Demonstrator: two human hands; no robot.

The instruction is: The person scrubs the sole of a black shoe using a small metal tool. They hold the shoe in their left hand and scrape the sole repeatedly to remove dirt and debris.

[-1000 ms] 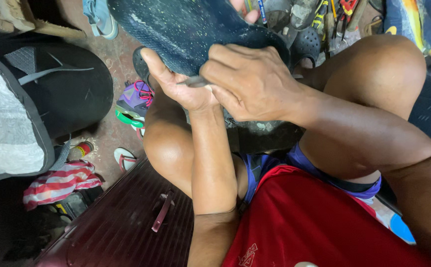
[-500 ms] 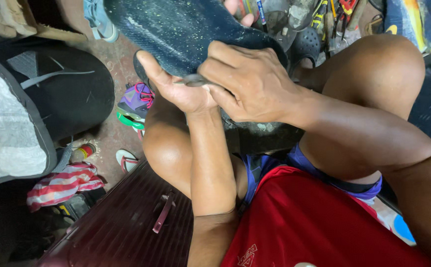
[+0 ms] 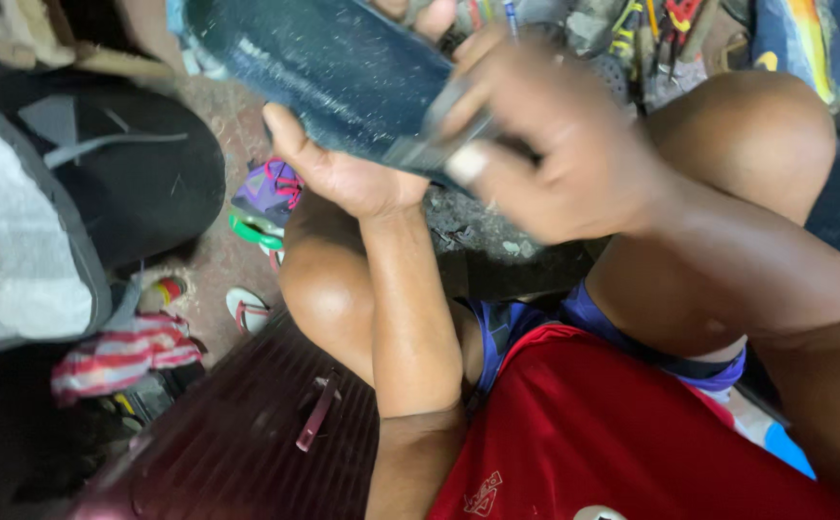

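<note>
Hands work close together on a dark blue shoe sole point(image 3: 328, 67): the left hand point(image 3: 343, 173) cups its lower edge from beneath, and the right hand point(image 3: 560, 144), blurred, is clamped on a grey blade-like tool point(image 3: 434, 140) laid against the sole. Just below the left hand lies a purple sneaker point(image 3: 266, 193).

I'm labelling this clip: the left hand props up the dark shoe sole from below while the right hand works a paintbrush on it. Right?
Not quite. The right hand grips a flat metal blade, not a paintbrush, as the head view shows. The left hand does prop the dark shoe sole from below.
</note>
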